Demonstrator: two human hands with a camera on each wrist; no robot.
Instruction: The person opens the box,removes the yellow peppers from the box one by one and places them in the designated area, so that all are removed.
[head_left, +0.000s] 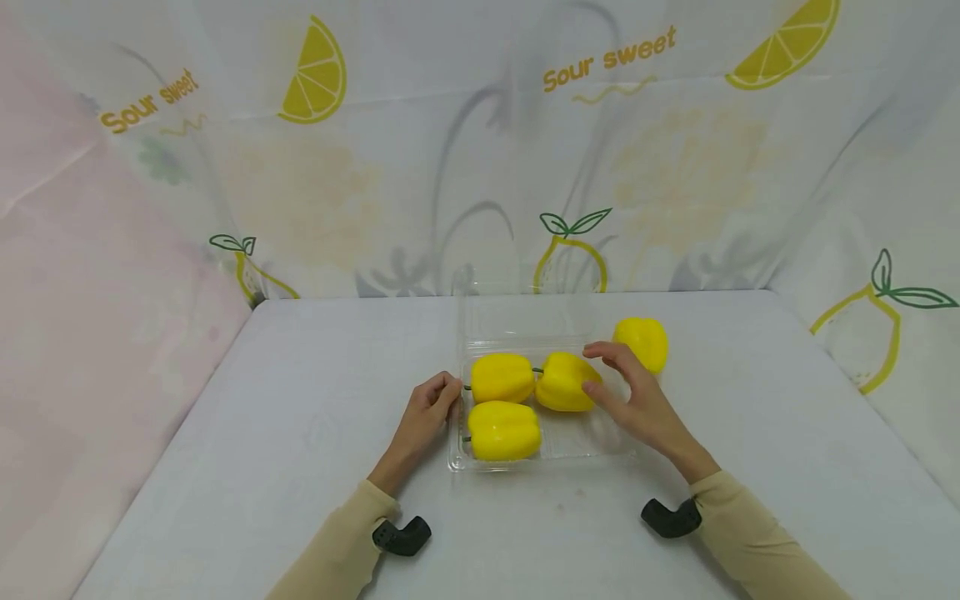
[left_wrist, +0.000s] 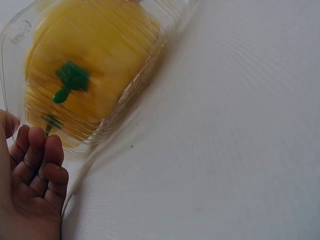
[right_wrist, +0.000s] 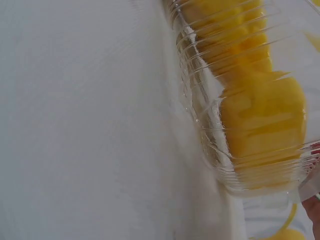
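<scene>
A clear plastic clamshell container (head_left: 577, 442) sits on the table with its lid (head_left: 525, 321) raised at the back. Inside lie three yellow bell peppers: one at back left (head_left: 501, 377), one at front left (head_left: 504, 431) and one at back right (head_left: 562, 382). My left hand (head_left: 429, 408) pinches the container's left rim; the left wrist view shows its curled fingers (left_wrist: 37, 155) at the clear wall, near two green stems. Over the right side, my right hand (head_left: 637, 404) has thumb and fingers spread beside the back right pepper, thumb right at its surface.
Another yellow bell pepper (head_left: 643, 342) lies on the white table (head_left: 300, 400) behind my right hand, outside the container. A printed lemon curtain (head_left: 420, 167) hangs along the table's back edge, with more cloth at both sides.
</scene>
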